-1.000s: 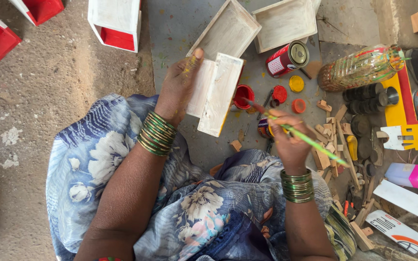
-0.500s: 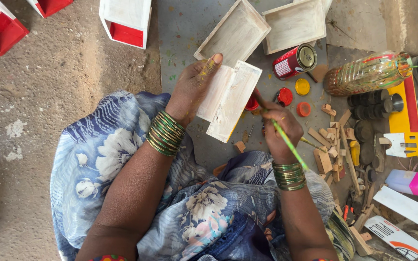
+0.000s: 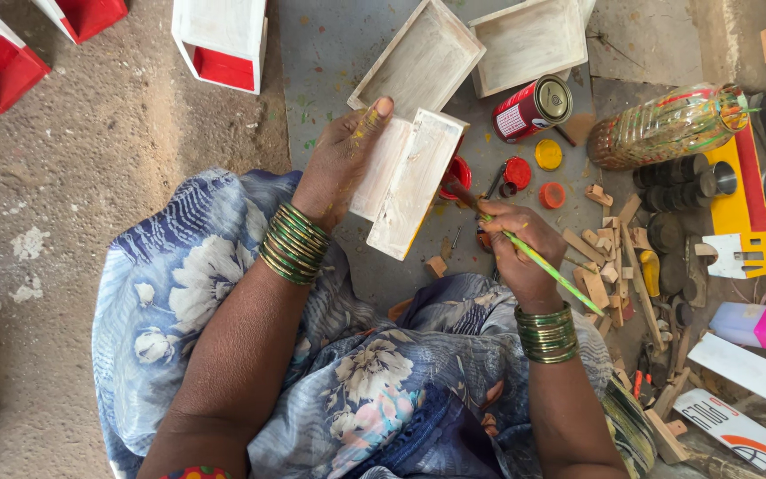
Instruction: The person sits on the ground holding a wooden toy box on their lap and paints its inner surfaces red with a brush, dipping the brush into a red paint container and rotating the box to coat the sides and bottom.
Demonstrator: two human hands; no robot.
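The white-painted wooden tray (image 3: 405, 182) is held tilted above the grey floor (image 3: 339, 53), in front of the person's lap, with its long edge turned toward the brush. The left hand (image 3: 340, 160) grips it from the left side, thumb laid over the top face and fingers wrapped behind. The right hand (image 3: 511, 253) pinches a thin green paintbrush (image 3: 543, 264) between thumb and fingers, its tip near the tray's lower right edge, close to a small red paint cup (image 3: 458, 173).

Compared with half a second ago, the tray has barely shifted, and the right hand has drawn slightly down and right, so the brush handle now slants farther toward the wood scraps (image 3: 609, 257).

Beyond the tray lie two more white trays (image 3: 418, 58), a red tin can (image 3: 532, 108) on its side, red and yellow lids (image 3: 547, 153) and a plastic bottle (image 3: 667, 126). Red-and-white boxes (image 3: 221, 35) stand at upper left.
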